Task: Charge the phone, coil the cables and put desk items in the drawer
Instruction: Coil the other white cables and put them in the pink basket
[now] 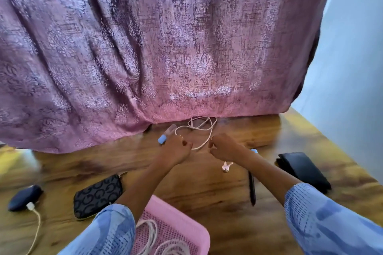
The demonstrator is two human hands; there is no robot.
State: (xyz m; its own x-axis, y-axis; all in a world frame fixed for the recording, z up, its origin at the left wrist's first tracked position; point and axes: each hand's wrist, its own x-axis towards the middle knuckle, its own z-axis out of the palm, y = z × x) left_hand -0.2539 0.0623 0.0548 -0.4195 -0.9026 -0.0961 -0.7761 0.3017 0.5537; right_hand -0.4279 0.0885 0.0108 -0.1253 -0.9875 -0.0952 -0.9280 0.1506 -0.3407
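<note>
A thin white cable (202, 128) lies in loose loops on the wooden desk (207, 184), close to the curtain's hem. My left hand (176, 150) and my right hand (224, 147) are side by side at the near end of those loops, fingers curled, each gripping the cable. A blue-capped transparent item (165, 135) lies just left of my left hand. A dark device (23, 197) at the far left has a white cable plugged into it (34, 213). The pink mesh basket (186, 221) at the near edge holds coiled white cables (149, 236).
A patterned black pouch (97, 195) lies left of the basket. Small keys (226, 166), a black pen (251, 188) and a black wallet (303, 171) lie to the right. A purple curtain (155, 47) hangs behind the desk; a pale wall (352, 58) stands at right.
</note>
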